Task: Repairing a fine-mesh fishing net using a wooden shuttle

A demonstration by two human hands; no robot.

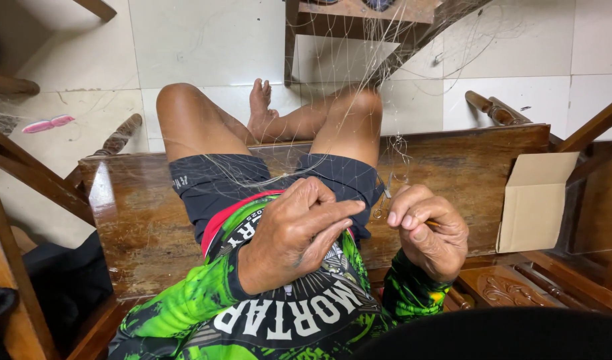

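Fishing net (pixel 359 87): fine, pale, nearly clear mesh, draped from a wooden chair (pixel 359 17) down across the knees to the lap. Left hand (pixel 296 233) grip pinches its strands; right hand (pixel 429 230) grip clenched on a thin yellowish tool. Seated on the wooden bench (pixel 139 213).

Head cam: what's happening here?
A person sits on a wooden bench, working on a thin fishing net that stretches from their lap towards a wooden frame ahead. The left hand pinches strands of the mesh; the right hand grips a slim tool beside them. An open cardboard box lies on the bench.
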